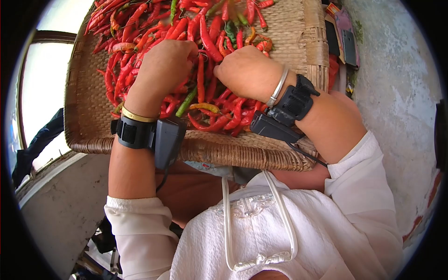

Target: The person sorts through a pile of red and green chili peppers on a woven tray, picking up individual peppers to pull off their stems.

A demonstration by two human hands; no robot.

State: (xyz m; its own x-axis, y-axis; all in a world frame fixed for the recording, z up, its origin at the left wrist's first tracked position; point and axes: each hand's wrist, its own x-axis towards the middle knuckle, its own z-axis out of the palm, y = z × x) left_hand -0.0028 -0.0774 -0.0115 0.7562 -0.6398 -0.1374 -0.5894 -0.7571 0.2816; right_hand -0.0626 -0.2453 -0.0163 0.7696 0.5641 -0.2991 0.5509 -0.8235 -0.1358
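Many red chili peppers (200, 84) lie in a large woven basket (294, 28), with a green chili pepper (187, 101) and a yellowish one (204, 107) among them. My left hand (170, 58) is closed over the pile, knuckles up; red shows beside its curled fingers. Close by on the right, my right hand (249, 70) is closed too, its fingers turned toward the left hand. A long red chili pepper (210, 39) passes just beyond its fingertips. Both sets of fingertips are hidden, so what they pinch cannot be made out.
The basket's thick front rim (224, 153) runs under my forearms, near my lap. Black strapped devices (135, 132) sit on both wrists. A phone (348, 46) lies past the basket's right side, near a worn wall (396, 93). Dark cloth (39, 144) hangs at the left.
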